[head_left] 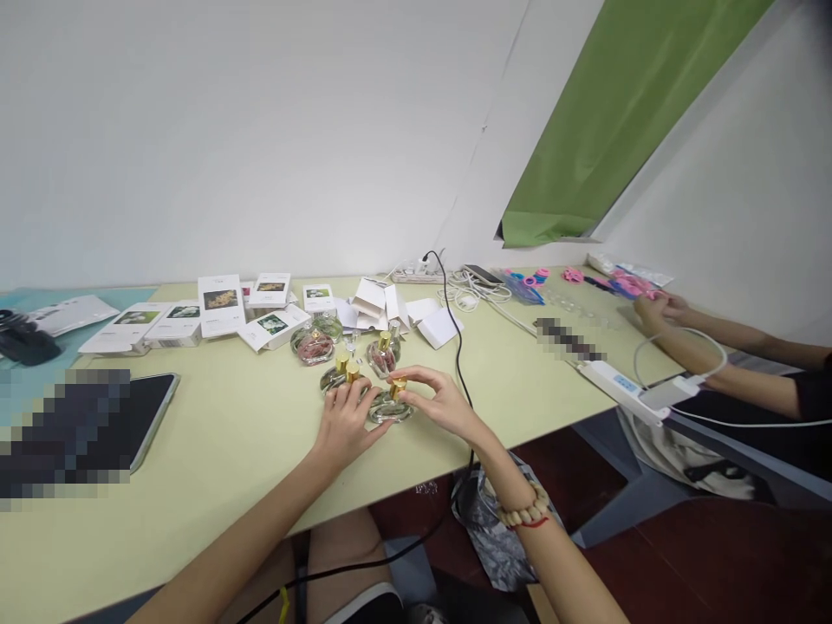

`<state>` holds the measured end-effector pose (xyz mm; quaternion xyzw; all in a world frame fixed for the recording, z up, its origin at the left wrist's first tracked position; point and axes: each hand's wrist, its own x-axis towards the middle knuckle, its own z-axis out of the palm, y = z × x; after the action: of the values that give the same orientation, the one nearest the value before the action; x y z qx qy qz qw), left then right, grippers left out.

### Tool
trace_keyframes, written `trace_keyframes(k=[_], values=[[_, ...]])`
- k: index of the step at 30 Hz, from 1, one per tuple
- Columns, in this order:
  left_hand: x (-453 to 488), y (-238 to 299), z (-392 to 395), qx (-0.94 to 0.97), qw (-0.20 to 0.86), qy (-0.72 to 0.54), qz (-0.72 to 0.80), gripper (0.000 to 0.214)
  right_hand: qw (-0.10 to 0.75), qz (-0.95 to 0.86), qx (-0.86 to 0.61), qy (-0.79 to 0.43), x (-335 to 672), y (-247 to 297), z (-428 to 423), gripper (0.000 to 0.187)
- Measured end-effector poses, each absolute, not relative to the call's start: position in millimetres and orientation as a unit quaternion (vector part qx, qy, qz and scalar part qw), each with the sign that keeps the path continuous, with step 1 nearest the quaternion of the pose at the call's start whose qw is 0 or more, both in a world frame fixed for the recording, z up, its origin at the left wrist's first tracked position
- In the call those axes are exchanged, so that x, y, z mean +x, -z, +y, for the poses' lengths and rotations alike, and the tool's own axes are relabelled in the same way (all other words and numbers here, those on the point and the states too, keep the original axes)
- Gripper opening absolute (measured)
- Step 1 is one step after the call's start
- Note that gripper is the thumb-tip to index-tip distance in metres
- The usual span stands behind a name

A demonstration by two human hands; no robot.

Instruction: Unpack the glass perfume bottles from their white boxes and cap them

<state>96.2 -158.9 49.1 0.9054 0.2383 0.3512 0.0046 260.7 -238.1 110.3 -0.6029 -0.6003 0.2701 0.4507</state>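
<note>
My right hand (443,403) pinches the gold cap (399,387) of a small clear glass perfume bottle (392,412) between thumb and fingertips. From the left, my left hand (347,425) steadies that bottle, its thumb in front and its index finger behind; the other fingers lie beside a second gold-capped bottle (333,378). Behind them stand a pink-tinted bottle (379,357) with a gold top and a flat glass bottle with reddish contents (313,347). My fingers partly hide the nearest bottles.
White boxes with plant pictures (221,305) and opened cartons (438,324) line the back. A black cable (460,347) crosses the table on the right. A tablet (152,416) lies left, a power strip (620,390) right. Another person's hands (656,310) handle pink items.
</note>
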Motion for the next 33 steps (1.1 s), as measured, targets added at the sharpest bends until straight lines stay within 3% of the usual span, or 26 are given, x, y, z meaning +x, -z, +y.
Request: trace_keyframes(k=[7,12,19,22,25,28,33], values=[[95,-46,-158,0.910,-0.008,-0.341,0.236,0.036,0.464,-0.602,-0.596,-0.259,256,-112,-241,0.027],[95,-46,-157,0.912,-0.025,-0.337,0.234,0.038,0.577,-0.531,-0.592,-0.187,266,-106,-236,0.028],[92,-52,-164,0.907,-0.036,-0.359,0.219,0.046,0.399,-0.548,-0.708,-0.199,289,-64,-239,0.032],[88,-60,-165,0.880,-0.035,-0.417,0.225,0.045,0.439,-0.538,-0.701,-0.165,282,-74,-243,0.039],[88,-71,-165,0.841,-0.019,-0.479,0.251,0.051,0.452,-0.564,-0.679,-0.129,266,-94,-244,0.033],[95,-78,-167,0.863,0.014,-0.437,0.252,0.055,0.428,-0.605,-0.661,-0.119,251,-107,-242,0.021],[109,-71,-171,0.889,0.044,-0.372,0.263,0.026,0.497,-0.558,-0.648,-0.149,254,-110,-234,0.015]])
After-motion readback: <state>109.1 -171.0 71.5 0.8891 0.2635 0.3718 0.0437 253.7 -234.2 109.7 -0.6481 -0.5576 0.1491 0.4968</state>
